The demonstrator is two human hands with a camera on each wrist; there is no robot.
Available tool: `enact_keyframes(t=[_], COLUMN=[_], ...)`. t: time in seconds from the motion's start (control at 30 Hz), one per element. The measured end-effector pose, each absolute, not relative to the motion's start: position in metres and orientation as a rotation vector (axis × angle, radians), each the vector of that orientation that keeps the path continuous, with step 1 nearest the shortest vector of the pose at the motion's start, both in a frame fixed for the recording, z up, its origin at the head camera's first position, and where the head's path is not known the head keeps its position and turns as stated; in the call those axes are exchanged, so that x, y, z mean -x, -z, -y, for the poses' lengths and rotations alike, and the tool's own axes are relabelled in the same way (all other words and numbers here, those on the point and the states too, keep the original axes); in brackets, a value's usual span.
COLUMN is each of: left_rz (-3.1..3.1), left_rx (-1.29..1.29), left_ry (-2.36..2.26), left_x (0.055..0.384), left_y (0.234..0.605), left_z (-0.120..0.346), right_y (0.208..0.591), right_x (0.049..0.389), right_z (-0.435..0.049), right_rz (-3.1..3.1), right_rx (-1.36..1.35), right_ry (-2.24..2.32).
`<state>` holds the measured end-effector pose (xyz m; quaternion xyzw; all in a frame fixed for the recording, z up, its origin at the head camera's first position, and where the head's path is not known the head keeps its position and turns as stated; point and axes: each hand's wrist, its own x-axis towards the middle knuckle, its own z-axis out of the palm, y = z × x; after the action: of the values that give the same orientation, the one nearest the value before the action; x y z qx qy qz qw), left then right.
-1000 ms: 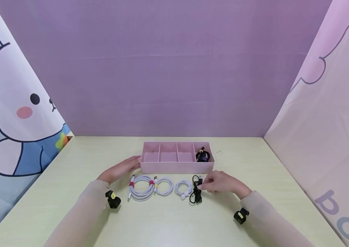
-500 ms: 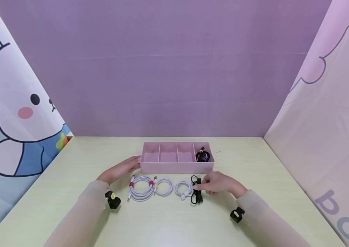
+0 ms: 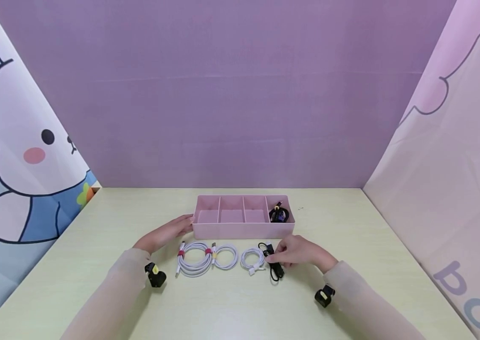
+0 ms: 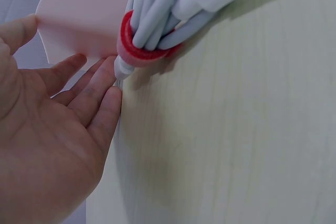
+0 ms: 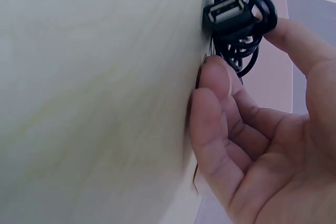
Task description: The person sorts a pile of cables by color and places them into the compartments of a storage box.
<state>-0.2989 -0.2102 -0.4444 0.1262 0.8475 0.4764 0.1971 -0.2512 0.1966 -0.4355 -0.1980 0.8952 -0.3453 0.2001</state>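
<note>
A pink organizer box (image 3: 244, 231) with several compartments stands on the table. My left hand (image 3: 168, 234) touches its left end with extended fingers; the left wrist view shows thumb and fingertips at the box wall. My right hand (image 3: 301, 250) pinches a coiled black USB cable (image 3: 277, 270) in front of the box's right end. Its USB-A plug (image 5: 227, 13) faces the camera in the right wrist view. The cable lies slanted, partly hidden by the thumb.
Left of the black cable lie a small white coiled cable (image 3: 252, 257), a white cable with a yellow tie (image 3: 226, 258) and a larger white cable with red ties (image 3: 195, 259). Another black cable (image 3: 279, 215) sits in the rightmost compartment.
My right hand has shifted slightly left and turned the black cable, so its top end leans left and its lower end points right. The left hand and box have stayed still.
</note>
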Motion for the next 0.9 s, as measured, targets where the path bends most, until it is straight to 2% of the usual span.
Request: enact_keyframes(t=[0.9], left_rz=[-2.376], left_rx=[-0.338], left_ry=[-1.318], left_x=[0.3000], left_y=[0.4441], left_z=[0.2112], right_y=[0.4413], right_x=[0.2502], right_z=[-0.2032], right_rz=[-2.516], right_rx=[0.552], right_ry=[1.118])
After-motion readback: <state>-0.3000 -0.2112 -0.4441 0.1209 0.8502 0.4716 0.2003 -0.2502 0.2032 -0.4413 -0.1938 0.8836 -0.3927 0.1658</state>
